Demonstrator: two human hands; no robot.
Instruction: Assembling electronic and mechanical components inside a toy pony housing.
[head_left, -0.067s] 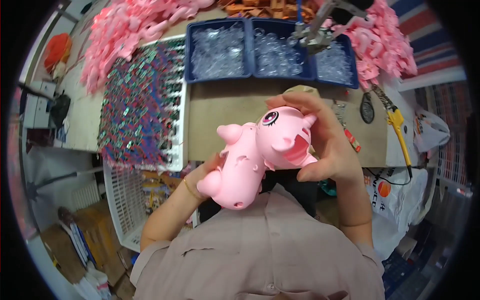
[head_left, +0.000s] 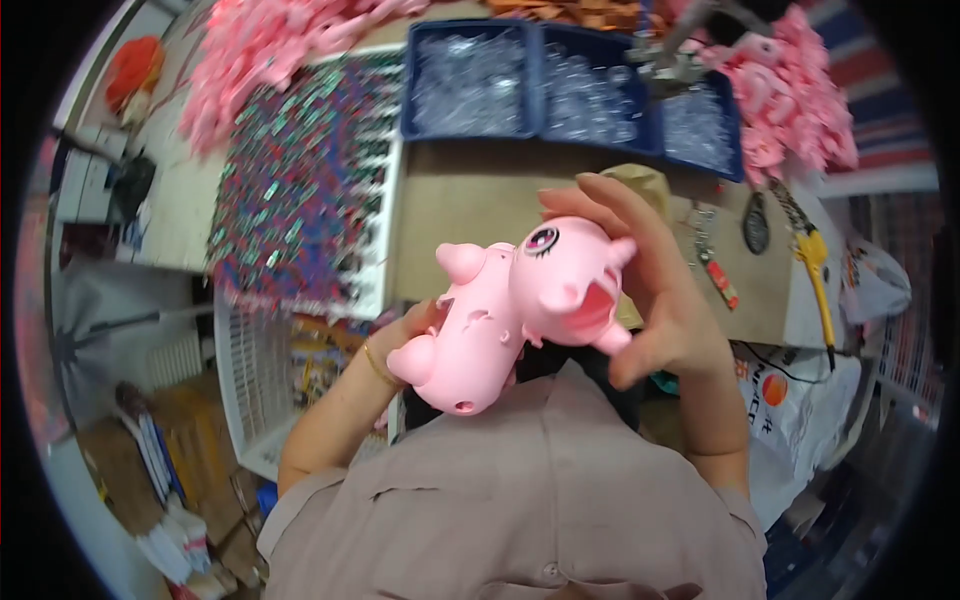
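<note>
A pink plastic toy pony (head_left: 475, 335) is tilted in front of my chest, its large painted eye facing up. The head has a wide opening at its lower right, and small holes and slots mark the body. My left hand (head_left: 415, 325) is closed on the body from behind; most of its fingers are hidden. Around the head curves my right hand (head_left: 675, 300), its fingers along the far side and its thumb by a stubby pink part near the opening. Some space shows between the head and the right palm.
Blue bins (head_left: 470, 85) of clear plastic parts stand at the back. On the left, a white rack (head_left: 385, 240) carries many small green boards with coloured wires. Pink parts (head_left: 770, 100) are heaped at both far corners. A yellow-handled tool (head_left: 815, 260) lies at the right.
The table and bins have shifted up and right in the picture as the view moved. The toy's head and my right hand sit slightly farther right; my right fingers reach slightly higher.
</note>
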